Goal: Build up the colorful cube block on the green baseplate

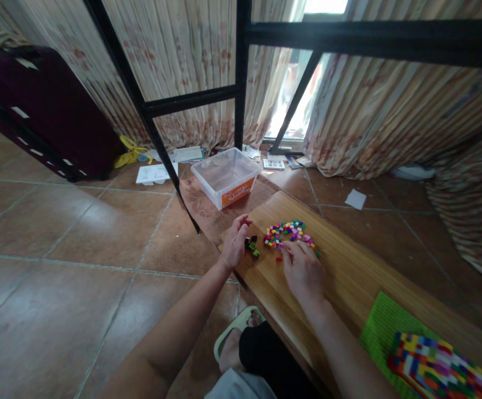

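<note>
Left fingers (244, 220) apart; right fingers (291, 248) at bricks (285, 226), grip unclear; orange label (238, 192) illegible.

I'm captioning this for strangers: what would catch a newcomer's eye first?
Probably the small multicoloured plastic bricks clustered on the brown wooden table, by the right hand. Next, the multicoloured brick construction on a bright green baseplate at lower right. Then the large dark purple suitcase at upper left.
</note>
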The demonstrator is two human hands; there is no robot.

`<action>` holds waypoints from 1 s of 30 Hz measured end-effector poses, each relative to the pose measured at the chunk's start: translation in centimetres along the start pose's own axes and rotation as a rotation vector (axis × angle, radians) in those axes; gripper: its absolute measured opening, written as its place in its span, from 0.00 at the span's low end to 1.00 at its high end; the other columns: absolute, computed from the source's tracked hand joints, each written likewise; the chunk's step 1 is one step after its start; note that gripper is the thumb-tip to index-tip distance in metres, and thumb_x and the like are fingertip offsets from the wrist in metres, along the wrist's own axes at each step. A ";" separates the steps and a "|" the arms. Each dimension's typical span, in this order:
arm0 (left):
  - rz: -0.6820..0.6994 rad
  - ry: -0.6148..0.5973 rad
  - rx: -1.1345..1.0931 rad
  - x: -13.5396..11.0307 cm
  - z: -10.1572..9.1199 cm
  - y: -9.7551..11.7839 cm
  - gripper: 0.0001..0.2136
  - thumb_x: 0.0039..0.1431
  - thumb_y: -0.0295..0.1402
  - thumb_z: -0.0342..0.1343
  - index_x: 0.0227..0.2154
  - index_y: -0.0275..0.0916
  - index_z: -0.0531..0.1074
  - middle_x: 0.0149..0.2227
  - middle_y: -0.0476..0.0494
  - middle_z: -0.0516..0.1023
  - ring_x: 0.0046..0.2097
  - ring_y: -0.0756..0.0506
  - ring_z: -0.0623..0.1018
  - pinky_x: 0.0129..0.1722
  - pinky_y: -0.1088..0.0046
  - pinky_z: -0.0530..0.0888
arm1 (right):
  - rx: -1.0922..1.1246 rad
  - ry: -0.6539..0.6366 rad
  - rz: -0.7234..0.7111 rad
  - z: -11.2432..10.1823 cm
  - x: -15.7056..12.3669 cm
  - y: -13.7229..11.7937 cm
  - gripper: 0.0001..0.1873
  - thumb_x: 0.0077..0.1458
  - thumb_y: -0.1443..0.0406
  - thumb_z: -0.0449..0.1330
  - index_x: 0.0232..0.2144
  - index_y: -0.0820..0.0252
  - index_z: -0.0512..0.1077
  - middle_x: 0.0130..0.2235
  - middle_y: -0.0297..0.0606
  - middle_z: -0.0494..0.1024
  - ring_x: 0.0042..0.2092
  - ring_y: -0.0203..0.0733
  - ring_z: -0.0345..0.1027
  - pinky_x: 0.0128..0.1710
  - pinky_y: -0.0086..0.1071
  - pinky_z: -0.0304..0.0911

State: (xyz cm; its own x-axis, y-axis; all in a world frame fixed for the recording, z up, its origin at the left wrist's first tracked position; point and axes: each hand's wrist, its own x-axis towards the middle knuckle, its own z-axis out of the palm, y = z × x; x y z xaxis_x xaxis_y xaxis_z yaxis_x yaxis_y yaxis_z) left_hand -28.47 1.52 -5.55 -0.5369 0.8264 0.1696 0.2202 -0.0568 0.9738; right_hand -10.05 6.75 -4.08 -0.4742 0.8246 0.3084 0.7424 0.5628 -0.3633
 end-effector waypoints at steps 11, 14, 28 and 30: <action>-0.010 -0.005 0.017 0.0 0.0 0.1 0.18 0.69 0.40 0.45 0.56 0.38 0.67 0.50 0.39 0.78 0.53 0.42 0.76 0.51 0.64 0.74 | -0.134 -0.083 0.104 0.7 1.3 -0.1 0.11 0.61 0.66 0.53 0.36 0.57 0.77 0.42 0.45 0.76 0.46 0.47 0.67 0.42 0.37 0.62; -0.003 -0.005 0.021 0.0 0.0 0.2 0.18 0.69 0.40 0.45 0.56 0.38 0.67 0.50 0.39 0.78 0.53 0.42 0.76 0.51 0.64 0.73 | -0.093 -0.020 0.097 0.5 0.9 0.3 0.11 0.60 0.68 0.52 0.37 0.58 0.76 0.42 0.45 0.77 0.46 0.48 0.67 0.44 0.38 0.62; 0.043 0.007 0.022 0.1 -0.1 -0.2 0.19 0.70 0.39 0.41 0.56 0.37 0.67 0.50 0.37 0.78 0.53 0.43 0.77 0.54 0.64 0.73 | 0.181 -0.089 -0.176 3.5 0.4 -7.0 0.18 0.60 0.72 0.51 0.46 0.55 0.76 0.46 0.40 0.79 0.47 0.45 0.67 0.47 0.34 0.62; 0.061 0.001 0.097 0.1 0.2 -0.2 0.18 0.71 0.38 0.41 0.55 0.37 0.67 0.51 0.38 0.78 0.52 0.43 0.77 0.55 0.63 0.72 | 0.151 -0.090 -0.174 3.8 0.2 -6.9 0.17 0.61 0.71 0.51 0.44 0.56 0.76 0.47 0.41 0.79 0.47 0.45 0.67 0.47 0.34 0.63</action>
State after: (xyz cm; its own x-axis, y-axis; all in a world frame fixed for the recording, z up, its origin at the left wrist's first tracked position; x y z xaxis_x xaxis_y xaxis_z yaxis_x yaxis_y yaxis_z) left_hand -28.40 1.71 -5.75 -0.5208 0.8226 0.2281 0.3300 -0.0524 0.9425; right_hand -17.06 3.20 -4.87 -0.6338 0.7127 0.3005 0.5699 0.6930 -0.4415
